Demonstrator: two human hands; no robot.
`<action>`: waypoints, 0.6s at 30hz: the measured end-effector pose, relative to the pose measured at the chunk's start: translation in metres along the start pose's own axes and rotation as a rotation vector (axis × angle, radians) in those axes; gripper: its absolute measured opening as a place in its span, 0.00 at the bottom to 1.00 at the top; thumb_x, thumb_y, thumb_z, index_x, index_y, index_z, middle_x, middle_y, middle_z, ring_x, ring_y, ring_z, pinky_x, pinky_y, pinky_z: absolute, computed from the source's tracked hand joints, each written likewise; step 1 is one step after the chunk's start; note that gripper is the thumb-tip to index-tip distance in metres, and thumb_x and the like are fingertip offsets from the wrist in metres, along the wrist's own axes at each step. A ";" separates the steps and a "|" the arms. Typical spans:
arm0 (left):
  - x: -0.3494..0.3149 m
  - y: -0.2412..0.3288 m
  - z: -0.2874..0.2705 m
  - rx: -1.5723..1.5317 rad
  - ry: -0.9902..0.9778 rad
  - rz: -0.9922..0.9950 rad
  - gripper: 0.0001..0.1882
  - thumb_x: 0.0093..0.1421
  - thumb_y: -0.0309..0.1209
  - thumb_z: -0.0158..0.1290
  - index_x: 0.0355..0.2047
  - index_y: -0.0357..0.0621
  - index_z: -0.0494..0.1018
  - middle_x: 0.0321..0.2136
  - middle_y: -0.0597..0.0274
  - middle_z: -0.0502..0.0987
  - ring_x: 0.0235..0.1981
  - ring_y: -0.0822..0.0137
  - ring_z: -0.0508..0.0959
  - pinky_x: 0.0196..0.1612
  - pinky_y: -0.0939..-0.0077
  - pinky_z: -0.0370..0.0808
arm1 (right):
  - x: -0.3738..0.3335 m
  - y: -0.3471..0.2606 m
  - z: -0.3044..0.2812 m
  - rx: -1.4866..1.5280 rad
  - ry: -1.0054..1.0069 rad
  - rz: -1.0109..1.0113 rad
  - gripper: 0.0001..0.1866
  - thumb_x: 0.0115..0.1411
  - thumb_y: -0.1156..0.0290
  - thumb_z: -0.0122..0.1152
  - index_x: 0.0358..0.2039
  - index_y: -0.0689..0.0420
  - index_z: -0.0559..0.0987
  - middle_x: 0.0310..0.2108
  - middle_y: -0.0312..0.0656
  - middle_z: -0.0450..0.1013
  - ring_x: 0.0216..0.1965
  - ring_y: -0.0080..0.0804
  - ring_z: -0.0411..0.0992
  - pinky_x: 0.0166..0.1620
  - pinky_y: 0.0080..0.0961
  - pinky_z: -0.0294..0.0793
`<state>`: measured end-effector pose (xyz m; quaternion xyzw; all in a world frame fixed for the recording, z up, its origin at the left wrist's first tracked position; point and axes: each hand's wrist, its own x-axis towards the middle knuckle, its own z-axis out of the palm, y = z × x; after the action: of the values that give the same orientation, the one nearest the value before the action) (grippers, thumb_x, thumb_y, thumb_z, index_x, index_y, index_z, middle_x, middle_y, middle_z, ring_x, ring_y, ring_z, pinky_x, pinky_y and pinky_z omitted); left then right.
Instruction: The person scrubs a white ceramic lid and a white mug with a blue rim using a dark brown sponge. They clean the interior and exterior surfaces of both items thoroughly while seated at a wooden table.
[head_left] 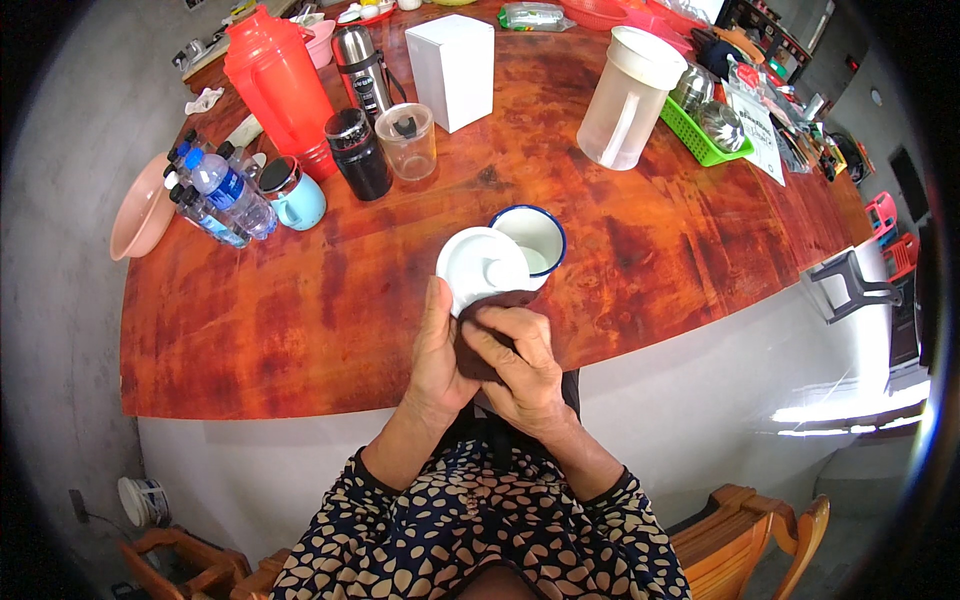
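Note:
My left hand (436, 352) grips a round white lid (468, 262) with a knob in its middle, thumb along the left edge. Bunched in my right hand (527, 362) is a dark brown cloth (476, 358), pressed against the lid's lower edge with bent fingers. Both hands are close together above the table's near edge. Just behind the lid stands a white enamel mug (538, 238) with a blue rim, uncovered and partly hidden by the lid. Its handle is not visible.
On the wooden table (330, 310), bottles (232, 190), a light blue mug (300, 200), a red thermos jug (280, 85), a black tumbler (358, 160) and a clear cup (408, 150) stand left. A white box (452, 75), a plastic pitcher (625, 110) and a green basket (705, 140) stand farther back.

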<state>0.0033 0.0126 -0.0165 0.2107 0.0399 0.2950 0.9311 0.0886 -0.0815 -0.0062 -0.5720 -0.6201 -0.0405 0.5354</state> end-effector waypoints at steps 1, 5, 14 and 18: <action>-0.001 -0.001 0.003 0.007 0.045 0.016 0.32 0.70 0.53 0.31 0.63 0.42 0.57 0.57 0.54 0.67 0.58 0.60 0.68 0.62 0.63 0.65 | 0.003 0.000 -0.004 0.108 -0.058 -0.006 0.23 0.42 0.87 0.61 0.43 0.64 0.80 0.47 0.50 0.69 0.48 0.45 0.69 0.52 0.33 0.69; -0.003 -0.003 0.022 0.039 0.101 0.104 0.29 0.70 0.49 0.34 0.63 0.42 0.56 0.60 0.55 0.65 0.61 0.60 0.64 0.65 0.62 0.60 | 0.022 -0.003 -0.013 -0.072 0.272 0.052 0.27 0.39 0.85 0.64 0.46 0.62 0.78 0.48 0.48 0.69 0.48 0.45 0.67 0.50 0.34 0.69; -0.014 -0.022 0.013 0.349 -0.023 0.149 0.20 0.71 0.42 0.37 0.58 0.46 0.58 0.58 0.60 0.65 0.60 0.65 0.65 0.63 0.62 0.61 | 0.028 0.006 -0.012 -0.025 0.322 0.306 0.19 0.43 0.84 0.63 0.38 0.60 0.74 0.36 0.46 0.69 0.39 0.44 0.69 0.40 0.32 0.70; -0.012 -0.027 0.016 0.350 -0.009 0.133 0.17 0.72 0.39 0.37 0.55 0.46 0.60 0.55 0.60 0.67 0.58 0.67 0.66 0.62 0.64 0.62 | 0.033 0.012 -0.012 -0.086 0.359 0.312 0.19 0.41 0.84 0.61 0.37 0.60 0.72 0.32 0.44 0.70 0.35 0.45 0.68 0.38 0.35 0.68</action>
<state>0.0109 -0.0200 -0.0138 0.3728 0.0721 0.3434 0.8590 0.1122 -0.0629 0.0158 -0.6668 -0.4169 -0.0847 0.6119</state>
